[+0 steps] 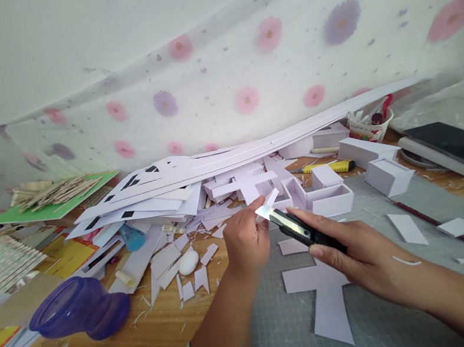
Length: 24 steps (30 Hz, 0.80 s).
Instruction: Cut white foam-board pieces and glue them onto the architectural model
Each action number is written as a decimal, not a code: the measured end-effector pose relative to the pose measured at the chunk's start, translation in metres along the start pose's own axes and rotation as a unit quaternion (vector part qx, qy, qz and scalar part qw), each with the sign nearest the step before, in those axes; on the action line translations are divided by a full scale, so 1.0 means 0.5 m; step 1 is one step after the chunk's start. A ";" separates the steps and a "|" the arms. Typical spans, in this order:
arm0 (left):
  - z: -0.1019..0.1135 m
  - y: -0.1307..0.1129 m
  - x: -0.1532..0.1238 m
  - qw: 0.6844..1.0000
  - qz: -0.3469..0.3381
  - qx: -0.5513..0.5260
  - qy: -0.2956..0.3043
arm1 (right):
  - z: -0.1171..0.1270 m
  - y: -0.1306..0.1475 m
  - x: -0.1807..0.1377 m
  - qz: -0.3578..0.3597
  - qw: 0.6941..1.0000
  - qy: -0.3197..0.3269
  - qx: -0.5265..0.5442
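Observation:
My right hand is closed round a black utility knife, blade out and pointing up-left. My left hand pinches a small white foam-board piece right at the blade's tip. Both hands hover over the grey cutting mat. A cross-shaped white cutout lies flat on the mat just below my hands. An open white foam-board box stands just behind them.
A heap of white foam-board sheets and scraps covers the wooden desk behind. A purple cup lies tipped at left, a yellow cutter, small white boxes, a phone and a red pencil at right.

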<state>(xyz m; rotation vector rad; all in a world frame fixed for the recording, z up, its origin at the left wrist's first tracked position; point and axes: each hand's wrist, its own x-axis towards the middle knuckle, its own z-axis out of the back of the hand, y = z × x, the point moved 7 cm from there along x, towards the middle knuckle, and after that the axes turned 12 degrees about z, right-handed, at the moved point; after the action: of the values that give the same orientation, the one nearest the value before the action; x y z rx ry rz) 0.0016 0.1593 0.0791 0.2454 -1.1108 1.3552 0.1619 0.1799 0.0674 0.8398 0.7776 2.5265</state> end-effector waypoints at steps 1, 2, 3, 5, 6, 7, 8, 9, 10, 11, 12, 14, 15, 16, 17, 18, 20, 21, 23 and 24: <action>0.001 -0.002 0.000 1.000 -0.003 0.008 -0.002 | 0.002 -0.007 0.000 -0.009 1.000 -0.011 -0.014; 0.001 -0.003 0.000 1.000 -0.004 0.016 -0.004 | 0.004 -0.012 -0.001 -0.018 0.999 -0.020 -0.028; 0.002 -0.004 0.000 1.000 -0.004 0.021 -0.006 | 0.004 -0.017 -0.001 -0.024 0.999 -0.026 -0.040; 0.003 -0.005 0.000 1.000 0.000 0.025 -0.007 | 0.001 -0.019 -0.001 -0.026 0.998 -0.026 -0.057; 0.004 -0.004 0.001 1.000 0.003 0.024 -0.006 | -0.001 -0.017 -0.001 -0.023 0.998 -0.024 -0.062; 0.004 -0.004 0.001 1.000 0.006 0.022 -0.005 | -0.003 -0.014 -0.002 -0.019 0.997 -0.022 -0.066; 0.005 -0.003 0.002 1.000 0.008 0.019 -0.003 | -0.004 -0.010 -0.002 -0.015 0.997 -0.021 -0.068; 0.005 -0.004 0.002 1.000 0.008 0.016 -0.002 | -0.005 -0.007 -0.002 -0.012 0.997 -0.020 -0.070; 0.005 -0.004 0.002 1.000 0.005 0.014 -0.002 | -0.006 -0.004 -0.003 -0.009 0.997 -0.019 -0.070; 0.006 -0.005 0.002 1.000 0.003 0.013 -0.002 | -0.007 -0.001 -0.003 -0.007 0.997 -0.016 -0.069; 0.006 -0.005 0.002 1.000 0.002 0.013 -0.002 | -0.007 0.001 -0.003 -0.005 0.998 -0.012 -0.066; 0.007 -0.003 0.002 1.000 0.005 0.009 -0.002 | -0.007 0.005 -0.004 0.001 0.998 -0.006 -0.056; 0.007 -0.002 0.002 1.000 0.008 0.008 -0.002 | -0.006 0.007 -0.004 0.004 0.999 -0.004 -0.051; 0.007 -0.001 0.001 1.000 0.010 0.007 -0.002 | -0.005 0.008 -0.004 0.006 0.999 -0.001 -0.046; 0.007 -0.001 0.000 1.000 0.010 0.006 -0.004 | -0.004 0.009 -0.005 0.007 0.999 0.001 -0.041; 0.008 -0.001 0.000 1.000 0.008 0.004 -0.006 | -0.004 0.010 -0.005 0.007 0.999 0.004 -0.037; 0.007 -0.001 -0.002 1.000 0.004 0.000 -0.007 | -0.007 0.010 -0.006 0.003 0.999 0.009 -0.032; 0.005 0.000 -0.002 1.000 0.005 -0.003 -0.007 | -0.010 0.011 -0.006 0.003 0.999 0.014 -0.030; 0.001 0.005 -0.001 1.000 0.018 -0.003 0.001 | -0.020 0.018 -0.007 0.017 0.999 0.027 -0.019; -0.002 0.008 -0.001 1.000 0.028 0.003 0.005 | -0.027 0.022 -0.007 0.027 0.999 0.036 -0.009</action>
<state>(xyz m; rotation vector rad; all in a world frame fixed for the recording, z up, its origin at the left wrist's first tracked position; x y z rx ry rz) -0.0013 0.1610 0.0766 0.2126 -1.1122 1.4079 0.1543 0.1645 0.0635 0.7766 0.7623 2.6212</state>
